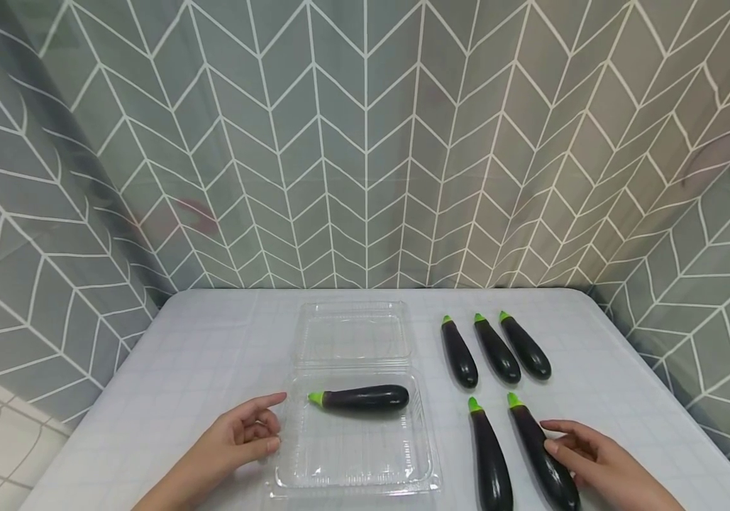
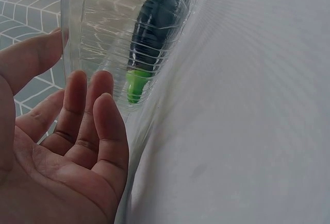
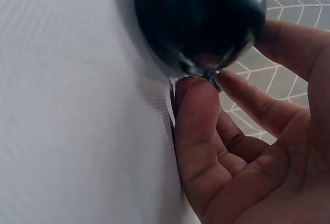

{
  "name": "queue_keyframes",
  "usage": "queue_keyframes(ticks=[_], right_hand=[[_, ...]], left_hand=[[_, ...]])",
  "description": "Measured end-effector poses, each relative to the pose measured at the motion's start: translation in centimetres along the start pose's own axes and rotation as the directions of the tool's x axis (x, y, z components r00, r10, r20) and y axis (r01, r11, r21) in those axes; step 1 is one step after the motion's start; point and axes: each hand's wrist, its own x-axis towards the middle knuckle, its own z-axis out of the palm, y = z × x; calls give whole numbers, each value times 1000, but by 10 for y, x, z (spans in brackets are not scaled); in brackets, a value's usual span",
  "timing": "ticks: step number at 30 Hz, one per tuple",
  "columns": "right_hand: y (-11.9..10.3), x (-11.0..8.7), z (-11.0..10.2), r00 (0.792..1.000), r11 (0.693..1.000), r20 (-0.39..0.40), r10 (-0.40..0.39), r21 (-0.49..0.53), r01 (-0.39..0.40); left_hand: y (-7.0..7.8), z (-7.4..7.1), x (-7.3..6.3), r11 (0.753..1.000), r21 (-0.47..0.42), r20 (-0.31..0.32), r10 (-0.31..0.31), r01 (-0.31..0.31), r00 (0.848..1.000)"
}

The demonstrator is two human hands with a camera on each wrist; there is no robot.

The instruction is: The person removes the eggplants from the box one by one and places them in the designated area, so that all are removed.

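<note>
My left hand is beside a clear plastic clamshell box, its relaxed fingers bent and its index fingertip close to the box's left rim. A dark eggplant with a green stem lies crosswise inside the box, stem to the left. In the left wrist view that eggplant shows through the box wall, beyond the fingers. At the front right, my right hand touches the right side of another eggplant with its thumb. The right wrist view has this eggplant's rounded end above loosely bent fingers.
Left of the touched one lies another eggplant. Three more eggplants lie in a row farther back. The box's open lid lies flat behind its base. A white cloth covers the table, and a patterned curtain hangs behind.
</note>
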Motion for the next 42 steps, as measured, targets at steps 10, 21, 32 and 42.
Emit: queue_keyframes(ticks=[10, 21, 32, 42], right_hand=[[3, -1, -2, 997, 998, 41, -66, 21, 66], [7, -2, -4, 991, 993, 73, -114, 36, 112], [5, -1, -4, 994, 995, 64, -93, 38, 90], [3, -10, -10, 981, 981, 11, -194, 1, 194]], left_hand=[[0, 0, 0, 999, 0, -12, -41, 41, 999], [0, 0, 1, 1000, -8, -5, -27, 27, 1000], [-2, 0, 2, 999, -4, -6, -40, 40, 999], [0, 1, 1, 1000, -14, -5, -5, 5, 1000]])
